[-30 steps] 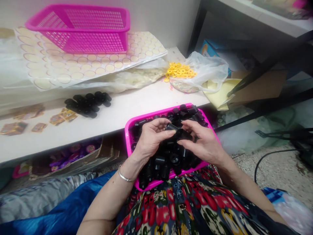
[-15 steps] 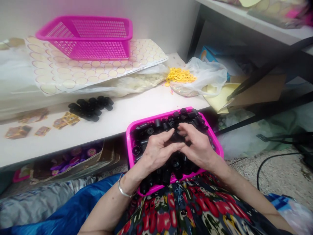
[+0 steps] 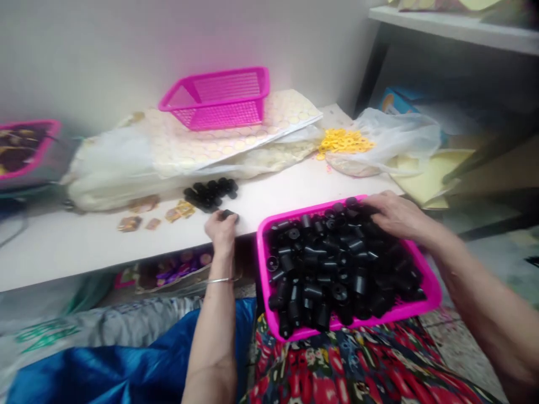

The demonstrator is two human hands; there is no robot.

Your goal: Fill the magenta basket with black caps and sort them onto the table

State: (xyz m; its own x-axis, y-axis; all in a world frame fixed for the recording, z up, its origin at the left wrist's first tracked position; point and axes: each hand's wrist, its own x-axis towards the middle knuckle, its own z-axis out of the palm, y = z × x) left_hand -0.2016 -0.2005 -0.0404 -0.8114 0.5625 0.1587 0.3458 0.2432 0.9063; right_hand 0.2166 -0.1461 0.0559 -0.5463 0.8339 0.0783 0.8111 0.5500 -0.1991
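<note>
My left hand (image 3: pixel 219 229) is closed on a short black plastic cylinder (image 3: pixel 229 215) above the white tabletop, just in front of a group of similar black cylinders (image 3: pixel 208 194). To the right, a pink basket (image 3: pixel 261 247) sits tilted on my lap, heaped with black plastic cylinders (image 3: pixel 322 264), some with round holed ends showing. At the basket's far right corner, my right hand (image 3: pixel 391 216) has its fingers bent around one of the black cylinders; its fingertips are partly hidden and blurred.
Small gold printed packets (image 3: pixel 130 223) lie left of the grouped cylinders. A second pink basket (image 3: pixel 227 115) stands on printed sheets at the back. Yellow rings (image 3: pixel 343 140) lie beside a clear plastic bag (image 3: pixel 396 137). A shelf (image 3: pixel 455 31) overhangs the right.
My hands, together over the basket before, are now apart. The left has moved left to the grouped cylinders with a black cylinder; the right has moved to the basket's far corner. The view has shifted left.
</note>
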